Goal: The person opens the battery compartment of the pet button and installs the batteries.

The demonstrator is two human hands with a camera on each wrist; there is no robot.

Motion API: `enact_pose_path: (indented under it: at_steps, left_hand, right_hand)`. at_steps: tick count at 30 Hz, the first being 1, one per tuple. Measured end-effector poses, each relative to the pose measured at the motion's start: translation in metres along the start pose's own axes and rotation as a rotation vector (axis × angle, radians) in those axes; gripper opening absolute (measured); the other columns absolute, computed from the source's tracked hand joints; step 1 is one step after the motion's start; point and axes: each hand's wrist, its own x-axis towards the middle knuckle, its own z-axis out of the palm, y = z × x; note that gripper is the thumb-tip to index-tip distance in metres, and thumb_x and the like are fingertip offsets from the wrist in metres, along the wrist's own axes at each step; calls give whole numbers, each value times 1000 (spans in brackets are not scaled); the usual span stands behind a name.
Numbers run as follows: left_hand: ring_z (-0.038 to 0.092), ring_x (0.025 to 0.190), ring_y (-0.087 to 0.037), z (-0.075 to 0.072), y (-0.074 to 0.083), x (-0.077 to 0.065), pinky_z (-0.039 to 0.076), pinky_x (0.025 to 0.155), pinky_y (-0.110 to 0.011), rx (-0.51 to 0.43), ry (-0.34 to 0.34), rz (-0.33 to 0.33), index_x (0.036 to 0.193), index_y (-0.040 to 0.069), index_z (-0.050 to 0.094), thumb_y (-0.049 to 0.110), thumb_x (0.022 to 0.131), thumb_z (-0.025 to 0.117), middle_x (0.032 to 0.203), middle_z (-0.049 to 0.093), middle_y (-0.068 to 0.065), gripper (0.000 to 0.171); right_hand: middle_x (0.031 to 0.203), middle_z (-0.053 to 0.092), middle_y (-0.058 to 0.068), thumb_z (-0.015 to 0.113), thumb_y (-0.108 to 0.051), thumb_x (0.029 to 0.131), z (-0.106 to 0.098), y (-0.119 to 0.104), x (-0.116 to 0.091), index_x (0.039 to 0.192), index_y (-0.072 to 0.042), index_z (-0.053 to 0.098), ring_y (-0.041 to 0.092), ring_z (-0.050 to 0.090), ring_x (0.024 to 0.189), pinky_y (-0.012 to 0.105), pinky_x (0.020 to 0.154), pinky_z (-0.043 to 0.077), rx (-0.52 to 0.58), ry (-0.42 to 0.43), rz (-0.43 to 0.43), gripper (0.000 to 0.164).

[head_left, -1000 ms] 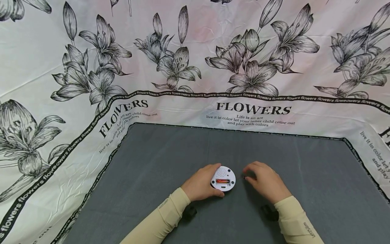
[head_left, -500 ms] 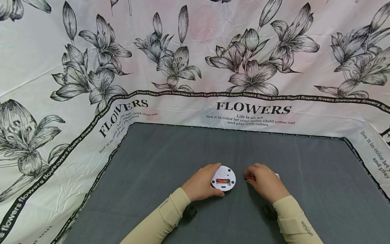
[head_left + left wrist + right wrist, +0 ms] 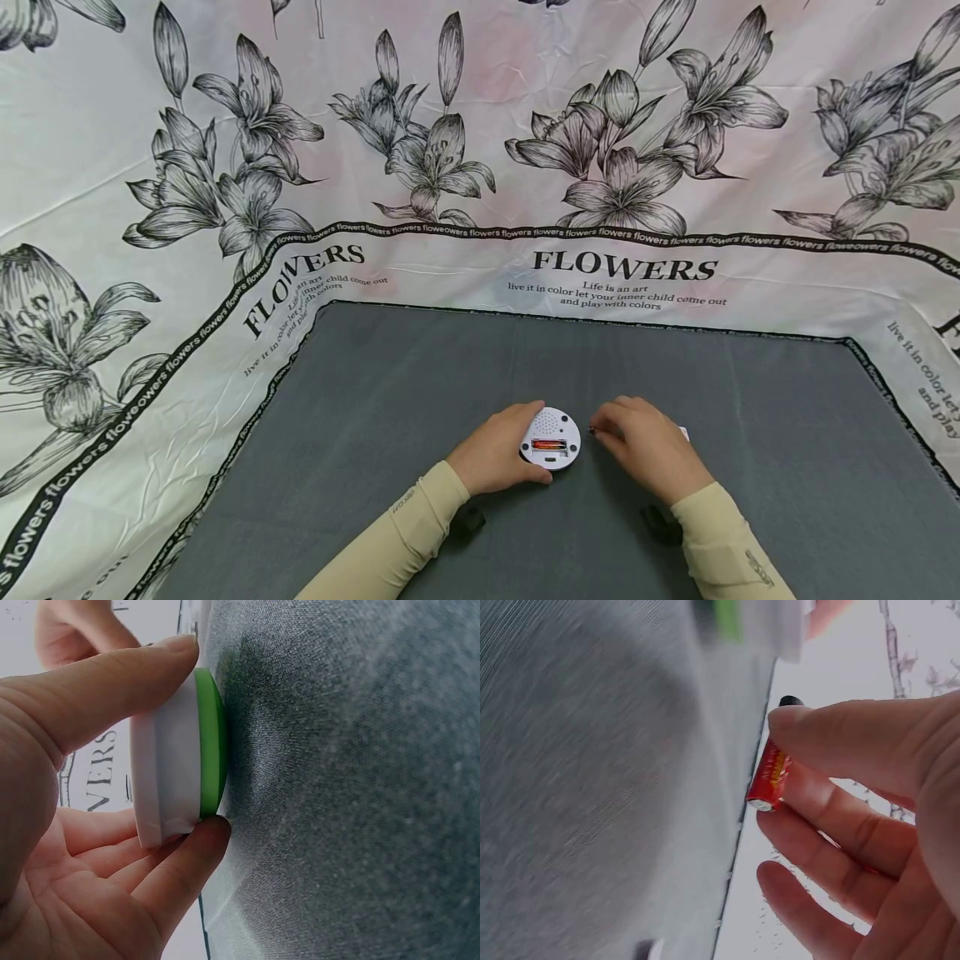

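A round white device (image 3: 558,423) with a green underside lies on the grey cloth, its hole-dotted face up. In its open compartment a red battery (image 3: 550,446) is visible. My left hand (image 3: 498,450) grips the device by its rim, thumb on the near side and fingers on the far side. To the right of it, apart from the device, my right hand (image 3: 651,442) pinches a second red battery (image 3: 772,774) with a black end between thumb and fingers. In the head view that battery is mostly hidden by the fingers.
A small white piece (image 3: 684,432) lies partly hidden behind the right hand. Dark wrist devices (image 3: 467,525) sit below both wrists. The grey cloth (image 3: 450,358) ends at a white floral border (image 3: 622,283) further back.
My right hand has turned the battery in its fingers and shifted slightly left towards the device. The small white piece has come into sight behind it. The left hand stays in place.
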Motion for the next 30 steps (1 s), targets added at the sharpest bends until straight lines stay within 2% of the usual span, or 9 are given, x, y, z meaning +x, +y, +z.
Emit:
enact_pose_path:
  at_steps: [5, 12, 18, 30]
  left_hand:
    - [62, 134, -20, 0, -1, -1, 53, 114, -37, -3, -4, 4, 164, 9, 44, 36, 85, 95, 157, 58, -9, 98]
    - [63, 130, -19, -1, -1, -1, 55, 109, -36, 4, -4, 18, 165, 8, 42, 37, 86, 94, 157, 59, -9, 98]
    - [63, 133, -21, 0, -2, -1, 56, 110, -37, -10, -6, 25, 165, 7, 42, 35, 86, 94, 158, 58, -10, 98]
    - [62, 137, -23, -2, -2, -1, 54, 112, -36, -16, -1, 49, 165, 4, 43, 32, 88, 93, 159, 57, -11, 96]
  right_hand:
    - [90, 69, -9, 90, -7, 87, 0, -19, 2, 96, -20, 80, 10, 63, 87, 36, 75, 57, 13, 58, -85, 19]
    - [90, 66, -11, 91, -7, 86, 10, -40, 2, 97, -20, 80, 7, 59, 87, 30, 73, 56, 12, 77, -157, 20]
    - [92, 67, -10, 93, -5, 83, 21, -46, 3, 97, -20, 81, 6, 59, 89, 26, 73, 57, 42, 119, -226, 23]
    - [97, 69, -8, 95, -8, 82, 35, -52, 2, 99, -19, 81, 9, 62, 90, 29, 76, 58, 52, 173, -315, 25]
